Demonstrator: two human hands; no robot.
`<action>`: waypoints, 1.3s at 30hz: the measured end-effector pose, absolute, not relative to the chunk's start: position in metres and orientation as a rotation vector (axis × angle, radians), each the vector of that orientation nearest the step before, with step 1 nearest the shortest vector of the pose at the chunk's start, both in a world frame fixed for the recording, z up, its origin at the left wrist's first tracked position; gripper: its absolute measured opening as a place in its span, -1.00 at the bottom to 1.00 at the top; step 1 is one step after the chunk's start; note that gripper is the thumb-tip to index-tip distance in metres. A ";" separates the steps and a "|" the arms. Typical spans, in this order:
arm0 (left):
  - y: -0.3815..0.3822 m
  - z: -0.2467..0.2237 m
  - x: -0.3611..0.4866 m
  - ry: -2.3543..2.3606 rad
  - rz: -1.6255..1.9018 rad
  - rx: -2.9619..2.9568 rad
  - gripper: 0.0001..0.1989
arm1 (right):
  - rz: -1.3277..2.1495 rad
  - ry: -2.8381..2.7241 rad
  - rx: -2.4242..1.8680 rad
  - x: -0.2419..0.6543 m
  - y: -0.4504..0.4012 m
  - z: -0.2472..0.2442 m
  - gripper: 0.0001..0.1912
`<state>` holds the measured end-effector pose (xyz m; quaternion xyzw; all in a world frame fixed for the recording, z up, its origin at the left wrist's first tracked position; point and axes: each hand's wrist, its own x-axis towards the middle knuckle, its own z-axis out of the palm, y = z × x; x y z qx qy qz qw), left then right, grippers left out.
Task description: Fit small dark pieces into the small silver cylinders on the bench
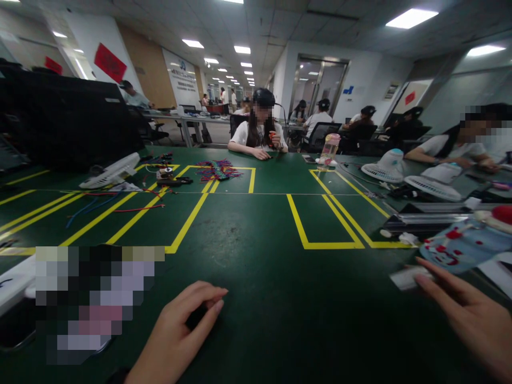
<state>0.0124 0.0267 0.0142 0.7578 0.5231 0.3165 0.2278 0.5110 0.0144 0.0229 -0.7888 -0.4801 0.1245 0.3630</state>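
Observation:
My left hand point(186, 322) is low over the green table point(256, 224), near its front edge. Its fingers are curled towards the thumb, the tips close together, with nothing visible in them. At the right, my right hand point(460, 304) has its thumb and a finger at the end of a small pale, see-through packet point(406, 277) and pinches it. Just beyond that hand lies a light blue pouch point(460, 242) with red and white figures.
Yellow tape point(334, 245) marks the table. Coloured wires point(219, 169) and a white fan point(112, 170) lie further back; two fans point(386, 165) and a bottle point(329, 150) stand right. A blurred-out item point(108, 298) is at left. A person point(260, 125) sits opposite.

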 end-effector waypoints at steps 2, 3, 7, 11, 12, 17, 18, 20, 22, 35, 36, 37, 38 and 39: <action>0.023 0.021 0.029 1.321 0.855 2.173 -0.76 | 0.951 -1.011 -1.712 0.445 0.015 0.036 -0.40; 0.021 0.025 0.038 1.264 0.856 2.209 -0.71 | 1.264 -0.951 -1.513 0.410 0.015 0.041 -0.39; 0.014 0.032 0.069 1.066 0.923 2.266 -0.47 | 2.110 -0.696 -0.911 0.295 0.014 0.038 -0.58; 0.013 0.021 0.074 1.013 1.043 2.251 -0.47 | 2.264 -0.564 -0.656 0.260 0.017 0.019 -0.66; 0.013 0.018 0.073 1.016 1.051 2.241 -0.50 | 2.271 -0.575 -0.653 0.259 0.018 0.015 -0.64; 0.014 0.006 0.071 1.033 1.035 2.195 -0.48 | 2.299 -0.631 -0.681 0.261 0.021 0.007 -0.54; 0.013 0.005 0.071 1.044 1.031 2.196 -0.46 | 2.299 -0.643 -0.697 0.260 0.021 0.007 -0.51; 0.013 0.003 0.071 1.051 1.031 2.207 -0.46 | 2.298 -0.666 -0.743 0.257 0.021 0.006 -0.44; 0.013 0.003 0.070 1.038 1.046 2.220 -0.48 | 2.291 -0.682 -0.778 0.254 0.020 0.006 -0.37; 0.011 0.016 0.071 1.098 1.112 2.135 -0.53 | 2.261 -0.718 -0.722 0.257 0.019 0.007 -0.48; 0.011 0.018 0.072 1.130 1.132 2.108 -0.54 | 2.239 -0.718 -0.736 0.258 0.018 0.007 -0.48; 0.010 0.020 0.073 1.164 1.153 2.076 -0.55 | 2.215 -0.715 -0.756 0.259 0.017 0.008 -0.48; 0.010 0.022 0.075 1.197 1.175 2.038 -0.56 | 2.191 -0.713 -0.775 0.259 0.015 0.008 -0.47; 0.010 0.023 0.077 1.224 1.200 1.991 -0.58 | 2.166 -0.713 -0.791 0.259 0.014 0.008 -0.46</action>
